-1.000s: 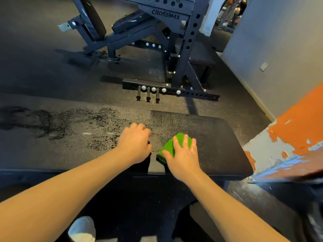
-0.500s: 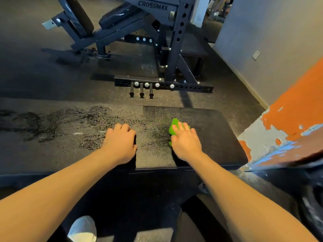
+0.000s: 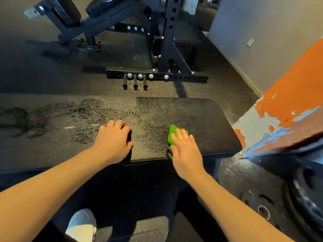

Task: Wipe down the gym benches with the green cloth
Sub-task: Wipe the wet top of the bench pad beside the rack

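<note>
Right hand (image 3: 185, 151) presses flat fingers on the green cloth (image 3: 172, 135) near the wet-looking desk (image 3: 209, 123) end, where it could skid off; left hand (image 3: 113, 140) fingers curled, empty

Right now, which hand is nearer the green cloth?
Right. The right hand presses flat on the green cloth; the left hand rests on the bench, apart from it, to its left.

Beyond the left hand (image 3: 113, 138), a black steel rack (image 3: 168, 32) stands on the rubber floor (image 3: 43, 75), with three pegs (image 3: 134, 82) jutting from its base rail. Right of the right hand (image 3: 185, 151) is an orange ledge (image 3: 288, 102) with peeling paint, and black weight plates (image 3: 307, 198) lie below it. A white shoe (image 3: 82, 222) shows nearer than the left hand.
</note>
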The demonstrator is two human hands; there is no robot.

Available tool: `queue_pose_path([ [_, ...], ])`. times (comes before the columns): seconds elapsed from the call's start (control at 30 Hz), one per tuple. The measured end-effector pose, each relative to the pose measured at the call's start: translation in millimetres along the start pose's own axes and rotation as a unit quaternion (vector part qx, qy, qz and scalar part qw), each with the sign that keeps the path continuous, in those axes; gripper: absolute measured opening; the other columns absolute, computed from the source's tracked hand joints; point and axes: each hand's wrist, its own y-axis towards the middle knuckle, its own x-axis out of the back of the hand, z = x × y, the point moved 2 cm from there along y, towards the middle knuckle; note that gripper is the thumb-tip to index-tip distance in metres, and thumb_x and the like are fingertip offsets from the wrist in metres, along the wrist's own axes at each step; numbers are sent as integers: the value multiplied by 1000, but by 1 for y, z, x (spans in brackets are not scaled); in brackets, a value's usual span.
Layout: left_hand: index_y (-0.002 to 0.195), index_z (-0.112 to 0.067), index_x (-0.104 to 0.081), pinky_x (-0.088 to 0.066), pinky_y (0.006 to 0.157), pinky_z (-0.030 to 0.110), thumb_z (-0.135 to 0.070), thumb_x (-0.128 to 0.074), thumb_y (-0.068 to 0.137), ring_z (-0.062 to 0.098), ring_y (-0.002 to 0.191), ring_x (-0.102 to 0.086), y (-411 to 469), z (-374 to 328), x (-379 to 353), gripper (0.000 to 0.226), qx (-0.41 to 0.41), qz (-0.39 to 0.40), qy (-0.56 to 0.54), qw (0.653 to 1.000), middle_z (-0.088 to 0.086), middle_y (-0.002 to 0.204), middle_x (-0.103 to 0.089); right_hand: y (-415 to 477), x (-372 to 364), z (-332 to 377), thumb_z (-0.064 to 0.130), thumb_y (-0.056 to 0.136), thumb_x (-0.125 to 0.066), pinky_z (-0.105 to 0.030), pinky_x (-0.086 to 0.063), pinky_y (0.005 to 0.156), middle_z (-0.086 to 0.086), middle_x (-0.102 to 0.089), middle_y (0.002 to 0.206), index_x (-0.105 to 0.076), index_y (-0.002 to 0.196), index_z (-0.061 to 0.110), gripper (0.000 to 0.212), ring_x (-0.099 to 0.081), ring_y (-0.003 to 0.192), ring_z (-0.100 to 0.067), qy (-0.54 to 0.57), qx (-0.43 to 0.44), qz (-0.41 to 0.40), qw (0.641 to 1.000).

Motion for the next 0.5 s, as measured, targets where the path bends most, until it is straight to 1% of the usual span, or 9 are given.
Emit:
queue_pose_path([
  [0.07, 146, -23, -44, -36, 104, 45, -52, -52, 97, 28, 133, -38, -2, 1, -3, 58, -4, -6, 3, 1000, 1, 149, -41, -13, -6, 3, 30, 104, -30, -40, 0, 129, -2, -21, 168, -38, 157, 17, 55, -7, 158, -19, -4, -36, -34, 999],
  [0.13, 145, -23, -45, -36, 103, 46, -52, -52, 97, 28, 131, -38, -2, 2, -5, 57, -6, -7, 3, 1000, 1, 148, -42, -20, -17, 29, 33, 101, -27, -44, -5, 129, -7, -26, 166, -43, 154, 13, 58, -12, 157, -23, -12, -40, -46, 998],
  [0.23, 145, -23, -47, -37, 102, 47, -52, -56, 95, 29, 130, -39, -1, 2, -6, 59, -3, -10, 2, 1000, 1, 147, -43, -28, -35, 72, 33, 101, -28, -50, -17, 126, -12, -37, 161, -51, 148, 9, 58, -24, 154, -29, -9, 35, -49, 998],
  [0.3, 146, -24, -45, -37, 102, 47, -52, -56, 95, 28, 131, -39, 0, 1, -5, 59, 0, -8, 6, 1000, 1, 148, -42, -30, -38, 73, 33, 101, -29, -50, -22, 125, -11, -40, 160, -53, 147, 9, 57, -28, 153, -27, -9, 77, -38, 996],
  [0.37, 146, -24, -45, -36, 103, 47, -53, -55, 96, 28, 132, -38, 2, 0, -4, 59, 1, -1, 10, 1000, 1, 148, -42, -29, -33, 53, 34, 101, -31, -48, -22, 126, -8, -41, 160, -53, 147, 10, 56, -29, 153, -25, -6, 91, -35, 995],
  [0.4, 146, -24, -45, -36, 104, 47, -53, -55, 96, 28, 133, -38, 3, -1, -4, 59, 1, 3, 12, 1000, 2, 149, -41, -28, -28, 40, 35, 101, -31, -46, -18, 126, -7, -39, 160, -53, 147, 11, 56, -27, 153, -23, 5, 80, -40, 996],
  [0.5, 147, -25, -43, -35, 105, 46, -55, -54, 96, 28, 134, -36, 3, 1, -2, 61, -2, 14, 10, 1000, 1, 150, -40, -20, -13, 7, 40, 101, -24, -40, -5, 129, -1, -28, 164, -45, 152, 14, 60, -16, 156, -19, 25, 5, -41, 999],
])
